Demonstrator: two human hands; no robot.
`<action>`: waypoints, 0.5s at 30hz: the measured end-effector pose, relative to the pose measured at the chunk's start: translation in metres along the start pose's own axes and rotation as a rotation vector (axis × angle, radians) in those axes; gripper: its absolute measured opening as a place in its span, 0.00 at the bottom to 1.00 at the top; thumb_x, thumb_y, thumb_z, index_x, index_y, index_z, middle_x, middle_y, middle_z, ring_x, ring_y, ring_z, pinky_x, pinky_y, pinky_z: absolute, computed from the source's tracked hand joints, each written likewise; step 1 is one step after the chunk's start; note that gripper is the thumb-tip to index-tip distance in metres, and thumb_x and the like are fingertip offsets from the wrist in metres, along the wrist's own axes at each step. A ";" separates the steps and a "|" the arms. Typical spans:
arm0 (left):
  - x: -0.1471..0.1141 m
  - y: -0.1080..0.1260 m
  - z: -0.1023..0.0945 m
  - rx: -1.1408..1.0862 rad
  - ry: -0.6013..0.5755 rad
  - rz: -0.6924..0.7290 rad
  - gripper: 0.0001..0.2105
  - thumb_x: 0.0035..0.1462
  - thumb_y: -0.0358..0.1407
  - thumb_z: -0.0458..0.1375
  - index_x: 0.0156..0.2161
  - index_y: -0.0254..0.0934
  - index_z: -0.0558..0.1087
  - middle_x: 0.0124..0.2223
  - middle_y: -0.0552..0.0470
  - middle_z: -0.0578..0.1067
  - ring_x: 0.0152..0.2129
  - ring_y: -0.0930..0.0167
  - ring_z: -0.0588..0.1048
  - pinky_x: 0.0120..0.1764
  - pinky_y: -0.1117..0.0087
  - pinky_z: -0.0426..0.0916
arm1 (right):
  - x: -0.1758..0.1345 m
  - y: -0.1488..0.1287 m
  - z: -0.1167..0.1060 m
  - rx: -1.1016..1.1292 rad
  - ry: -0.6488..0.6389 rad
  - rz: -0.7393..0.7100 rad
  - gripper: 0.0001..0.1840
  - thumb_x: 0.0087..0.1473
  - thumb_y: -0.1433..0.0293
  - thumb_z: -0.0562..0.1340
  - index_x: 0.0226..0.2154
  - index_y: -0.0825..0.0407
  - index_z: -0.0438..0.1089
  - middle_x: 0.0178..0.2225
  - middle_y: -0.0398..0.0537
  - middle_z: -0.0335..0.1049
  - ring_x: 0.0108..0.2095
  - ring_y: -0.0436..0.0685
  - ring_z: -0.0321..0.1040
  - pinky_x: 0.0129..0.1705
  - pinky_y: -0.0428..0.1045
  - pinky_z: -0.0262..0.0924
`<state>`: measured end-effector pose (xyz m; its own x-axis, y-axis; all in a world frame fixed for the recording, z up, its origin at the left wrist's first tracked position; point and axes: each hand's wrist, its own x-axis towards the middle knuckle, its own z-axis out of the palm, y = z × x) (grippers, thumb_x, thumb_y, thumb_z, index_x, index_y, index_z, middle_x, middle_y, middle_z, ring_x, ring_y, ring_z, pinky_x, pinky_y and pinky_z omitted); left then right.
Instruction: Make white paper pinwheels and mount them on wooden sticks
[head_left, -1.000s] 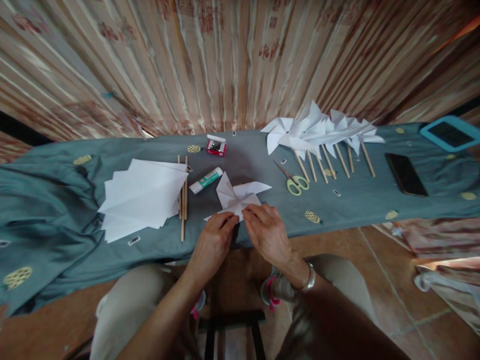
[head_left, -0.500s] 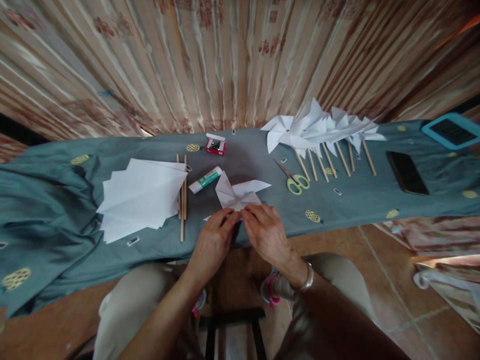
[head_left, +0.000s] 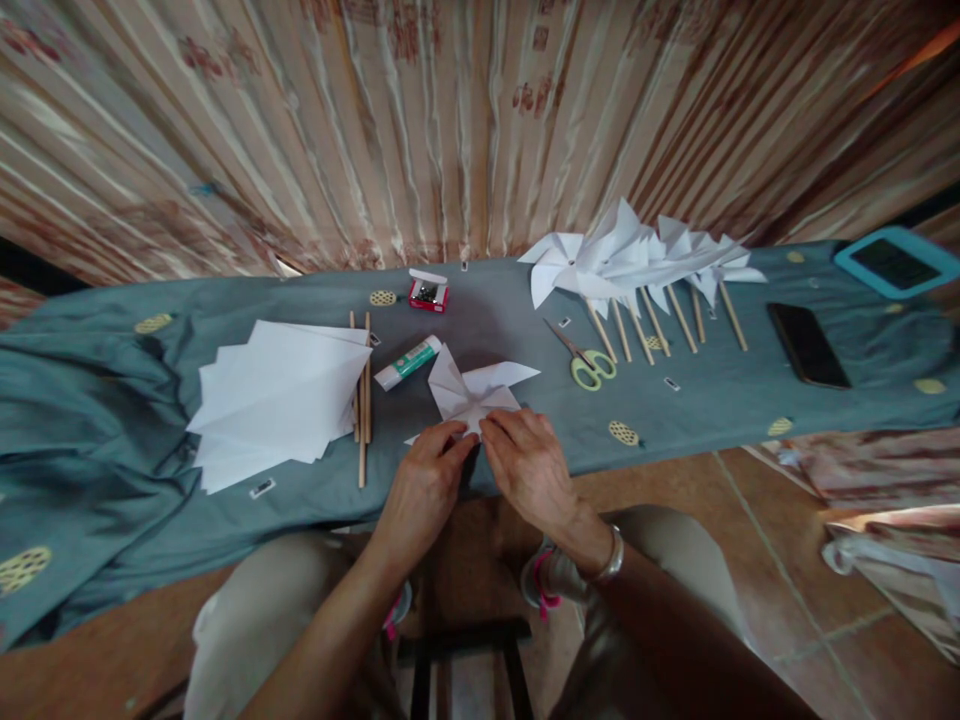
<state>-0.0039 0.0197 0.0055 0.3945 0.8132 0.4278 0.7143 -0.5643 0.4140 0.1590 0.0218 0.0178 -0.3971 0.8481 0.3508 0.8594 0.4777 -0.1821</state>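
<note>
At the near edge of the cloth-covered table point(head_left: 517, 315), the left hand point(head_left: 426, 478) and right hand point(head_left: 534, 472) pinch a paper pinwheel point(head_left: 474, 402), fingers point(head_left: 444, 432) nearly closed.

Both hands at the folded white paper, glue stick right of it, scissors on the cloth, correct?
The glue stick lies left of the folded white paper, not right, as the head view shows. The left hand and right hand are at it, and the scissors lie on the cloth.
</note>
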 end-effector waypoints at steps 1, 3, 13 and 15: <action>0.000 0.000 0.000 0.001 -0.001 -0.001 0.11 0.62 0.27 0.50 0.43 0.31 0.75 0.43 0.41 0.76 0.39 0.65 0.76 0.41 0.63 0.76 | 0.000 0.000 0.000 -0.003 0.001 0.004 0.13 0.61 0.75 0.55 0.45 0.57 0.71 0.45 0.54 0.73 0.42 0.61 0.63 0.44 0.55 0.57; 0.000 0.000 0.000 0.005 0.001 -0.002 0.11 0.62 0.27 0.50 0.42 0.31 0.75 0.43 0.41 0.76 0.39 0.66 0.76 0.41 0.64 0.76 | 0.002 -0.001 0.000 -0.018 0.001 0.022 0.15 0.60 0.76 0.55 0.49 0.58 0.69 0.50 0.56 0.70 0.46 0.62 0.62 0.46 0.55 0.57; 0.001 0.001 -0.002 -0.002 -0.023 -0.014 0.12 0.63 0.27 0.50 0.43 0.32 0.75 0.44 0.42 0.76 0.40 0.66 0.76 0.42 0.63 0.76 | 0.009 -0.002 0.006 -0.091 -0.097 0.087 0.23 0.56 0.79 0.56 0.54 0.54 0.66 0.62 0.62 0.55 0.58 0.67 0.52 0.49 0.59 0.55; 0.001 0.001 -0.001 0.006 -0.015 -0.010 0.11 0.62 0.27 0.50 0.42 0.32 0.75 0.44 0.42 0.76 0.39 0.66 0.76 0.42 0.62 0.76 | 0.009 -0.002 0.005 -0.082 -0.101 0.087 0.22 0.56 0.78 0.55 0.53 0.54 0.66 0.62 0.62 0.55 0.58 0.68 0.52 0.49 0.59 0.55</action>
<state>-0.0037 0.0203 0.0074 0.3960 0.8207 0.4119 0.7217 -0.5555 0.4130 0.1517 0.0297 0.0164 -0.3471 0.9060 0.2421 0.9137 0.3849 -0.1306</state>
